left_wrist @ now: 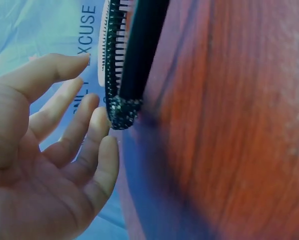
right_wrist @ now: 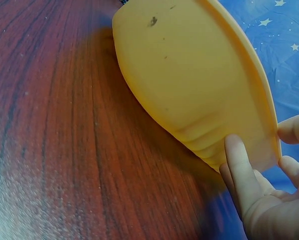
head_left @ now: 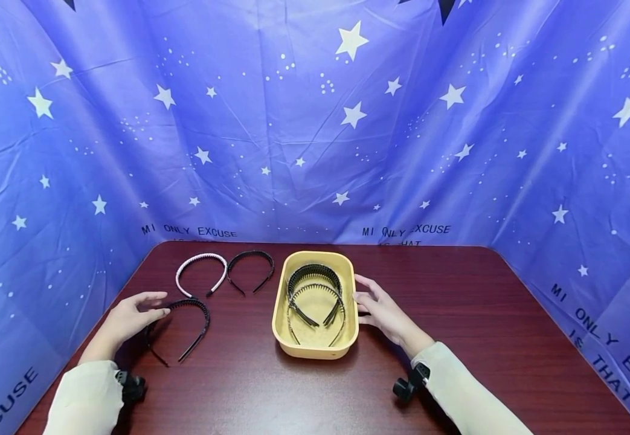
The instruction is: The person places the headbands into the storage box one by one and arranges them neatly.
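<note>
On the left of the table my left hand [head_left: 128, 320] hovers at a black toothed headband [head_left: 206, 314], its fingers loosely spread around the band's left side. In the left wrist view this headband [left_wrist: 148, 55] shows a glittery dark end beside the fingertips, and the palm holds nothing. My right hand [head_left: 382, 311] rests against the right side of a yellow plastic box [head_left: 315, 351]. The right wrist view has its extended fingers touching the box wall [right_wrist: 179, 85] and rim. Inside the box lie several dark headbands [head_left: 315, 270], overlapping one another.
Behind the left hand lie a white headband [head_left: 202, 256] and another black headband [head_left: 250, 252], side by side. The dark red wooden table [head_left: 434, 284] is enclosed by a blue star-patterned curtain [head_left: 304, 121] at the back and sides.
</note>
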`<state>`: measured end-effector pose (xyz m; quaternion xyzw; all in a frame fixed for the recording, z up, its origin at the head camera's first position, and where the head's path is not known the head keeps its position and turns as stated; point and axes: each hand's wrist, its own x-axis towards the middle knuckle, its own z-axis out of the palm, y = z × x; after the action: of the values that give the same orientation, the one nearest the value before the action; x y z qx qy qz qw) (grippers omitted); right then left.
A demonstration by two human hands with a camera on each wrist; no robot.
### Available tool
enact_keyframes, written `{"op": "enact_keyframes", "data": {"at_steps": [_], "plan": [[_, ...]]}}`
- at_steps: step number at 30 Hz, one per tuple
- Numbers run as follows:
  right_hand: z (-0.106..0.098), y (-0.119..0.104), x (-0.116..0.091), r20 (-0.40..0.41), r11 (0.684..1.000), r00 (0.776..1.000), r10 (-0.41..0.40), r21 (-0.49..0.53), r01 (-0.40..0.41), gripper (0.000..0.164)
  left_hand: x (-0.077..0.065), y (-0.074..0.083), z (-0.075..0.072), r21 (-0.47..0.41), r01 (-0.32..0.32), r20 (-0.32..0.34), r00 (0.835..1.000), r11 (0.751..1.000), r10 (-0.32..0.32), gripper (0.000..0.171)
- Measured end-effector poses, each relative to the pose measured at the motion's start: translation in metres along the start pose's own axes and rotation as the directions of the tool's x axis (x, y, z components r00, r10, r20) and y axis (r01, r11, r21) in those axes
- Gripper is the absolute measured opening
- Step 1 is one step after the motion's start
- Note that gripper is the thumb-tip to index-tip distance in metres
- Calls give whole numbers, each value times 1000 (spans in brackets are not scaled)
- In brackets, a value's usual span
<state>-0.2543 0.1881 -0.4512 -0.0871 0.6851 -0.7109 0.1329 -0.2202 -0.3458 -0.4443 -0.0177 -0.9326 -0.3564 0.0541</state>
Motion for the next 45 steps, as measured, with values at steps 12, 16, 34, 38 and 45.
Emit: {"op": "enact_keyframes", "data": {"at_steps": [12, 16, 34, 38, 45], "plan": [[0, 0, 0, -1, 1000, 1000, 1, 3, -1, 58, 1, -13, 2, -19, 60, 43, 997, 998, -59, 52], [0, 0, 0, -3, 1000, 1000, 3, 0, -3, 58, 1, -14, 2, -120, 129, 87, 989, 984, -119, 55], [2, -1, 0, -3, 1000, 1000, 7, 8, -7, 58, 1, -9, -1, -234, 208, 141, 974, 950, -178, 47], [1, -1, -1, 5, 1000, 1000, 1, -3, -1, 58, 1, -9, -2, -232, 208, 155, 972, 950, -175, 45], [1, -2, -2, -1, 1000, 1000, 2, -10, -2, 58, 2, -9, -4, -226, 201, 163, 972, 953, -167, 44]]}}
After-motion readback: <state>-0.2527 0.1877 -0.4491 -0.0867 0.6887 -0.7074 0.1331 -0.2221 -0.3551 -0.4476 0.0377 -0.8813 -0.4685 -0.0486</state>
